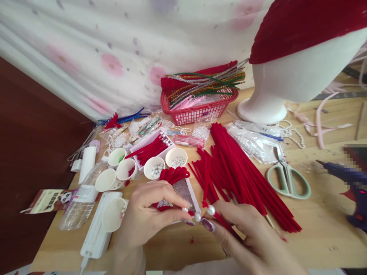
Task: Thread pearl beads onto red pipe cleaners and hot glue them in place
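In the head view, my left hand point(151, 214) is closed in a pinch on a short red pipe cleaner; a small pearl bead point(185, 209) shows at its fingertips. Between my hands sits a larger white pearl bead point(197, 217). My right hand point(246, 233) grips a red fuzzy pipe cleaner point(225, 223), its thumb close to that bead. Another pearl bead point(210, 210) lies against the right fingers, beside an upright red strip. Whether these pieces are joined is hidden by my fingers. Behind the left hand, looped red pipe cleaners point(174, 174) rest over a shallow box point(192, 194).
Loose red pipe cleaners point(241, 175) spread across the table's middle. Scissors point(288, 179) and a glue gun point(348, 175) lie to the right. Paper cups point(106, 180) and a plastic bottle point(86, 202) stand left. Behind are a red basket point(197, 112) and a white mannequin head point(275, 84).
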A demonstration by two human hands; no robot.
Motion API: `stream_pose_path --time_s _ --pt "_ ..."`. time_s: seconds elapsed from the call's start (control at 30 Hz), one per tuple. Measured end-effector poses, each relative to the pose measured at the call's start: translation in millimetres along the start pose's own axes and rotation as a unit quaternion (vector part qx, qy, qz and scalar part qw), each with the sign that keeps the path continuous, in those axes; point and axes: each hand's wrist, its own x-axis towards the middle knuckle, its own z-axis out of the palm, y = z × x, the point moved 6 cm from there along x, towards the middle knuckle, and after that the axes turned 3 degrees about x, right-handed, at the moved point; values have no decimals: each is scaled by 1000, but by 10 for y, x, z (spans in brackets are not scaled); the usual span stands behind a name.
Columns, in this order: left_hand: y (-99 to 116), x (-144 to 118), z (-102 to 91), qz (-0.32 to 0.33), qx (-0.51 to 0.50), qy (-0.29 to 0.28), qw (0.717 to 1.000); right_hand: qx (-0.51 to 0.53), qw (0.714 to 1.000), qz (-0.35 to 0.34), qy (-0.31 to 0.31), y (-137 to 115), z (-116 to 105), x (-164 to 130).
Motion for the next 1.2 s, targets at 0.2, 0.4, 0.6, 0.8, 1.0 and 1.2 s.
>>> stream_pose_path --time_s 0.2,0.4,0.6,0.8,1.0,1.2 --pt "-66 -38 32 -10 -27 6 1000 -20 1000 -5 -1 42 -21 -20" --pt "-79 -58 63 -15 -71 15 997 -14 1000 -12 -4 13 0 18" --pt "-134 -92 93 -30 -122 40 991 -12 999 27 17 84 -18 -30" --pt "-169 -117 134 -35 -147 38 988 -10 1000 24 5 126 -1 -55" --pt "-151 -113 149 -60 -149 33 986 35 996 76 -26 192 53 -51" --pt "-368 -135 67 -120 -252 142 950 89 983 157 -42 275 111 -64"
